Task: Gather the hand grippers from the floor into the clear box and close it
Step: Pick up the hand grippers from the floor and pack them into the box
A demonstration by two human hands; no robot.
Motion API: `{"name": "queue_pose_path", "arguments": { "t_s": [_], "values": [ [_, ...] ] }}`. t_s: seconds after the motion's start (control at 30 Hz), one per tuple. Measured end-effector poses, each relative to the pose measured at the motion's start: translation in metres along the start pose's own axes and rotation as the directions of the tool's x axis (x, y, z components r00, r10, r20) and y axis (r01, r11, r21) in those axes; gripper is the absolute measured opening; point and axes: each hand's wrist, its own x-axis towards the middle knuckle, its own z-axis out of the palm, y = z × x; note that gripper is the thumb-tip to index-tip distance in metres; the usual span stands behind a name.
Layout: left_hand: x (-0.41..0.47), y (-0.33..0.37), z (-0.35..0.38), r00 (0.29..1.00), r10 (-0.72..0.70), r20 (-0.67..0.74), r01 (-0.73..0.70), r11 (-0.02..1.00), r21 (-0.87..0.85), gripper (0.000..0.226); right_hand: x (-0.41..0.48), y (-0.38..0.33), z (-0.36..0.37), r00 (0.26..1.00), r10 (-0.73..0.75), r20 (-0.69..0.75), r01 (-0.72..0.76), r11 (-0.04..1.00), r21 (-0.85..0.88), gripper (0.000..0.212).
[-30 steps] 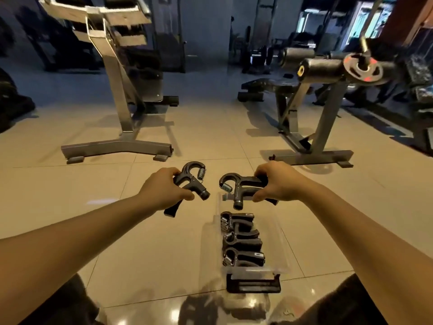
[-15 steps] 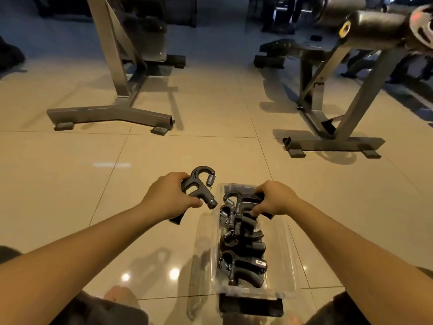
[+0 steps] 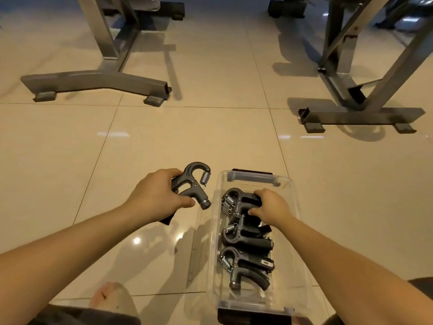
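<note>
The clear box [image 3: 290, 266] sat open on the tiled floor [image 3: 164, 137] in front of the person, with a row of dark hand grippers [image 3: 246, 266] lying in it. The right hand [image 3: 271, 205] was down inside the box at its far end, fingers curled round the handles of the far gripper [image 3: 239, 198], which lay against the next one. Just left of the box, the left hand [image 3: 154, 198] gripped another gripper [image 3: 192, 184] by one handle, its spring end pointing away from the person. Beyond them stood the grey steel feet of two gym machines [image 3: 93, 80], well apart from each other.
</note>
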Motion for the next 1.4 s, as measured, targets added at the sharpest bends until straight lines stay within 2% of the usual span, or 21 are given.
{"name": "queue_pose_path", "arguments": {
  "t_s": [0.37, 0.5, 0.63, 0.77, 0.9, 1.03, 1.07, 1.13, 1.2, 1.4],
  "values": [
    [0.004, -0.006, 0.007, 0.999, 0.004, 0.041, -0.004, 1.000, 0.007, 0.034, 0.010, 0.010, 0.025, 0.999, -0.029, -0.031, 0.029, 0.999, -0.029, 0.048],
    [0.008, -0.001, 0.009, 0.999, 0.016, 0.047, -0.017, 1.000, 0.015, 0.035, 0.011, 0.005, 0.027, 0.998, -0.042, -0.045, 0.034, 0.983, -0.178, 0.060],
    [0.009, 0.000, 0.011, 0.998, 0.031, 0.054, -0.033, 0.999, 0.028, 0.035, 0.010, 0.001, 0.027, 0.998, -0.022, -0.066, 0.000, 0.947, -0.321, 0.059],
    [0.011, 0.005, 0.014, 0.997, 0.043, 0.057, -0.044, 0.999, 0.025, 0.039, 0.001, -0.007, 0.020, 0.995, -0.023, -0.099, -0.011, 0.944, -0.329, 0.062],
    [0.013, 0.014, 0.015, 0.997, 0.073, 0.040, -0.073, 0.997, 0.006, 0.042, -0.010, -0.027, -0.019, 0.984, -0.063, -0.165, 0.035, 0.986, -0.166, 0.059],
    [0.011, 0.025, 0.016, 0.996, 0.091, -0.009, -0.091, 0.994, -0.065, 0.045, -0.037, -0.059, -0.086, 0.981, -0.065, -0.182, 0.099, 0.978, 0.185, 0.037],
    [0.010, 0.027, 0.017, 0.996, 0.082, -0.029, -0.084, 0.992, -0.099, 0.045, -0.051, -0.069, -0.101, 0.989, -0.047, -0.138, 0.091, 0.939, 0.332, 0.034],
    [0.006, 0.031, 0.020, 0.996, 0.058, -0.063, -0.069, 0.980, -0.188, 0.043, -0.081, -0.085, -0.117, 0.999, -0.032, 0.032, 0.006, 0.796, 0.605, 0.032],
    [0.001, 0.036, 0.024, 0.995, 0.051, -0.081, -0.071, 0.962, -0.262, 0.042, -0.107, -0.095, -0.117, 0.989, -0.053, 0.137, -0.062, 0.694, 0.717, 0.028],
    [-0.015, 0.052, 0.029, 0.984, 0.126, -0.122, -0.156, 0.947, -0.280, 0.041, -0.127, -0.110, -0.110, 0.997, 0.054, 0.058, -0.075, 0.421, 0.904, 0.019]
  ]
}}
